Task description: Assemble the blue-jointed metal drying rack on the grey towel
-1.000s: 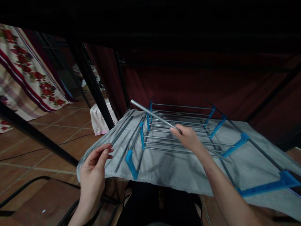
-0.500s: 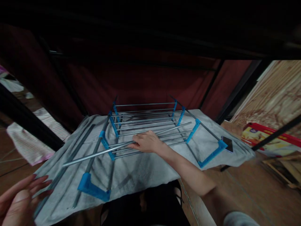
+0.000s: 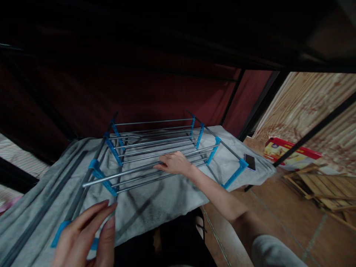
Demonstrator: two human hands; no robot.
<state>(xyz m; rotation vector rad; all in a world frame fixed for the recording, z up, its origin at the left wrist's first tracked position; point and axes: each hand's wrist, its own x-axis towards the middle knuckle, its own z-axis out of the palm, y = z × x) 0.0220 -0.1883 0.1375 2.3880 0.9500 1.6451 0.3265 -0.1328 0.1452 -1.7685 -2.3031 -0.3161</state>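
My right hand is closed around the middle of a metal tube, holding it slantwise over the rack. The tube's right end reaches toward a blue connector; whether it touches is hard to tell. A rack of grey rods with blue plastic connectors lies on its side before me. My left hand is in front of the rack's near left corner, fingers apart and holding nothing. It partly hides a blue corner piece. More grey tubes lie to the left.
A grey cloth covers the table under the rack. A phone lies near its right edge. Beyond are a red and yellow box and a wooden slatted piece on the floor. Dark metal posts and a dark red panel stand behind.
My left hand has moved right, from the far left edge to the rack's near left corner. The tube in my right hand has shifted closer to the rack's line. The view has turned right.
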